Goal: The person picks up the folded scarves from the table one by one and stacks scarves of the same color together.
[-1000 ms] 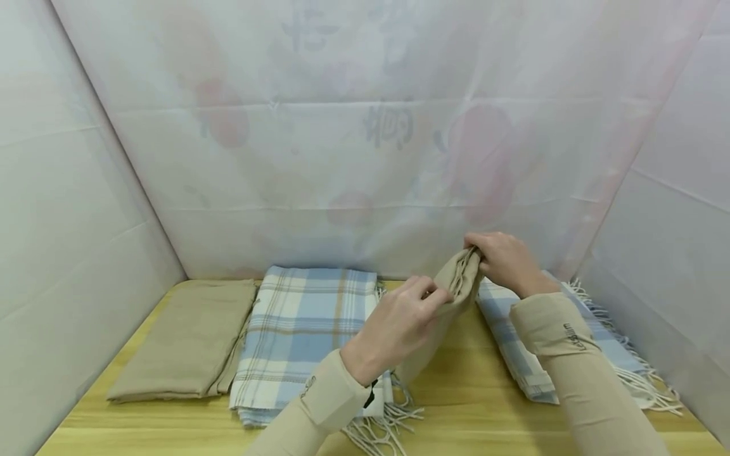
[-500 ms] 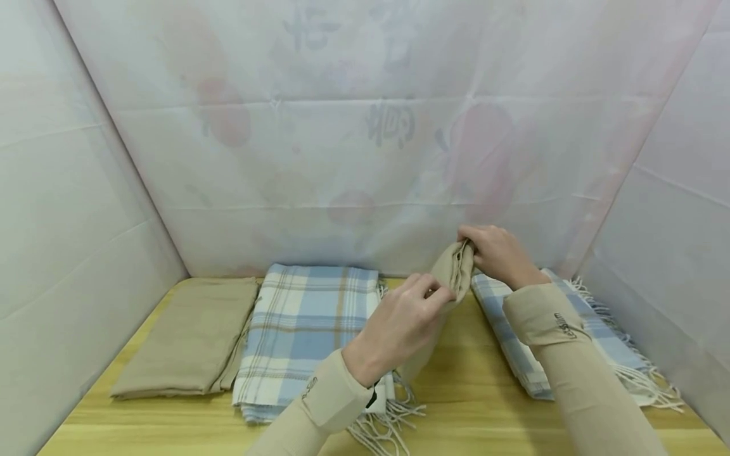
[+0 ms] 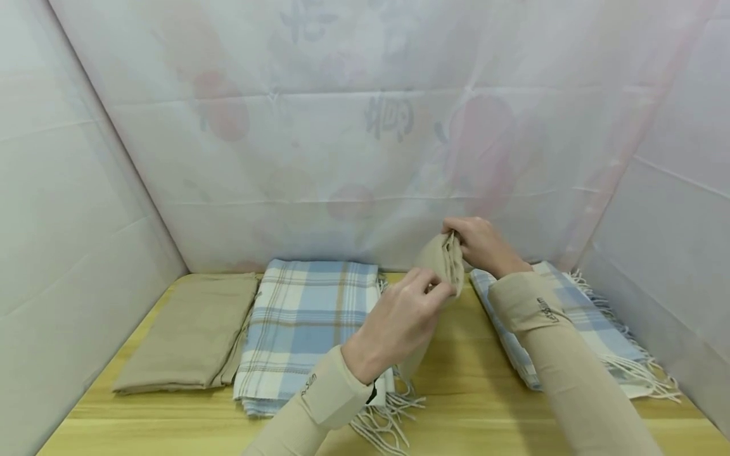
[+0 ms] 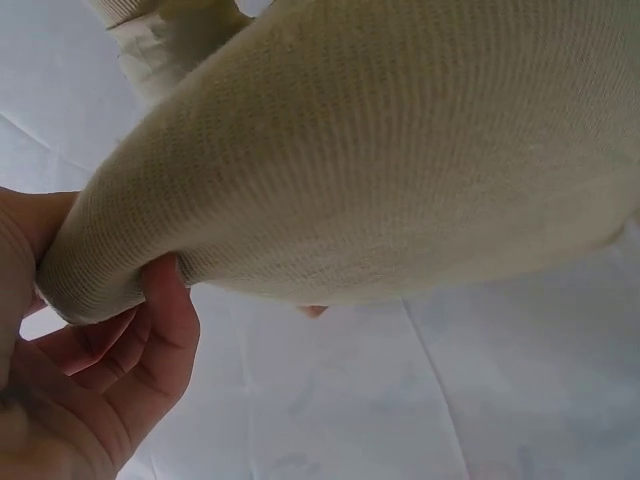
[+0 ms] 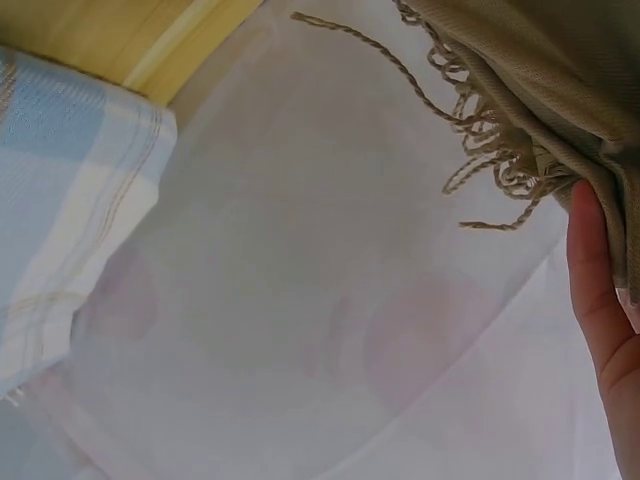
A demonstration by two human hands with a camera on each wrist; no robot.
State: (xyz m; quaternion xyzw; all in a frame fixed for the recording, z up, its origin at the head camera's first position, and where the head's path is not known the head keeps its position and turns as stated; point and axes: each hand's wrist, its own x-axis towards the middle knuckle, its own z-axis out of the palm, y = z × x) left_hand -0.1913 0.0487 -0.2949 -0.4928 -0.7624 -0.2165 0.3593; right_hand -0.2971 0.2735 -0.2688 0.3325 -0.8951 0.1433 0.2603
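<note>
A folded tan scarf [image 3: 441,254] is held up off the table between both hands. My left hand [image 3: 402,316] pinches its near corner between thumb and fingers; the left wrist view shows the ribbed cloth [image 4: 330,170] bunched at the fingertips. Farther back and higher, my right hand [image 3: 485,244] grips the other corner. Twisted fringe [image 5: 500,160] hangs from the scarf in the right wrist view. Its lower part drops behind my left hand and is partly hidden. Just left of that hand lies a folded blue and white plaid scarf [image 3: 308,316].
Another folded tan scarf [image 3: 188,329] lies at the left of the wooden table [image 3: 171,424]. At the right, a second plaid scarf [image 3: 593,316] with white fringe lies partly under my right forearm. White cloth walls [image 3: 342,158] enclose the back and sides.
My right hand has moved left and slightly up, drawing its corner of the tan scarf nearer the left hand. The left hand has stayed nearly in place, still pinching.
</note>
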